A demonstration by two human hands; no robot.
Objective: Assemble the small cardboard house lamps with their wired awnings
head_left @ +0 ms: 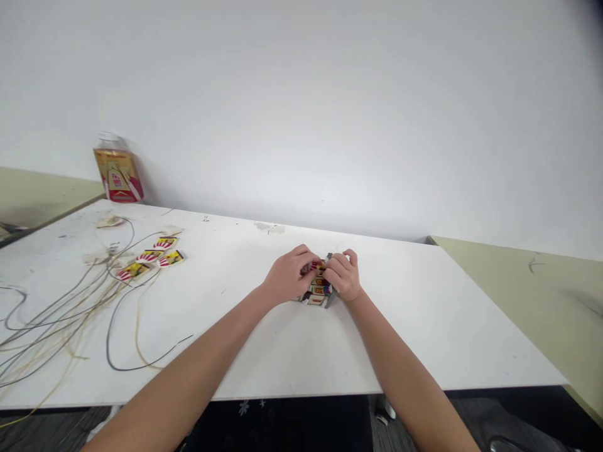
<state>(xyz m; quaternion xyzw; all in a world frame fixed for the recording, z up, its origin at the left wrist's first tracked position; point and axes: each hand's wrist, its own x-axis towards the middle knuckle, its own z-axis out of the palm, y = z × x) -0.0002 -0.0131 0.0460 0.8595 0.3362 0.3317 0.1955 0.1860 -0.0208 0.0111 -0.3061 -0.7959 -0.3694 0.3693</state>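
A small printed cardboard piece [316,290], red, yellow and white with grey edges, stands on the white table [405,320] near its middle. My left hand [291,274] is closed on its upper left side, thumb and fingers pinched near the top. My right hand [343,275] grips its upper right side with bent fingers. Both hands meet at the top of the piece, and the fingertips hide part of it.
Several red, white and yellow printed cards [134,270] lie on the left of the table, beside tangled grey and cream cords [85,301]. A red and gold bottle [117,172] stands at the back left corner against the wall.
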